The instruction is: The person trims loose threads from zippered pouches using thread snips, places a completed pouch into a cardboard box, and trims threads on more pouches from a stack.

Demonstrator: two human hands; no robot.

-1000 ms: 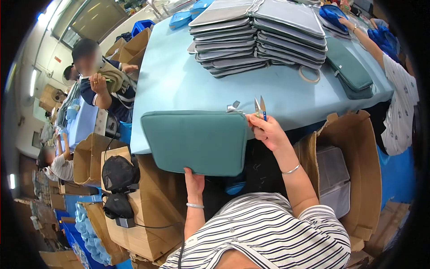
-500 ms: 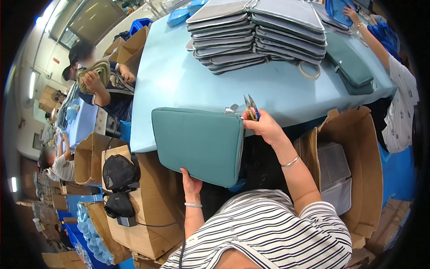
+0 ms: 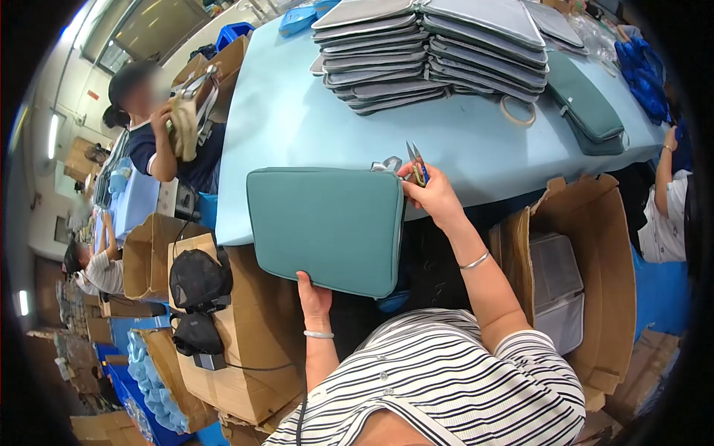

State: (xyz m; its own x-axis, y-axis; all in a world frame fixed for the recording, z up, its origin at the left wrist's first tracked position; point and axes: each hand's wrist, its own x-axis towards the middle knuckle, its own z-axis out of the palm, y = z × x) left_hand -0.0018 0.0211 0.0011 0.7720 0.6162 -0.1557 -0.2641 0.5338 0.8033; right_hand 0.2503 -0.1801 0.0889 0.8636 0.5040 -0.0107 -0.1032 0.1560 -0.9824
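Observation:
A green zippered laptop sleeve [image 3: 325,230] is held up at the front edge of the table, its broad flat side facing me. My left hand [image 3: 315,299] grips its bottom edge, the thumb on the near face and the other fingers hidden behind. At the upper right corner, my right hand [image 3: 435,197] pinches the sleeve's edge by a small grey tab [image 3: 386,164]. That same hand also holds a pair of thread snips [image 3: 418,165], blades pointing up and slightly apart.
Stacked grey-and-green sleeves [image 3: 375,56] stand on the blue-covered table [image 3: 297,126]. A tape roll [image 3: 518,111] and other green sleeves [image 3: 584,104] lie to their right. An open carton [image 3: 587,290] holds grey sleeves. Black bags [image 3: 199,279] rest on a carton at left. Co-workers sit on both sides.
The sleeve and both my hands have shifted slightly up and left. The right co-worker's arm has come down from the blue bag. At left, a co-worker has moved the fabric item being handled.

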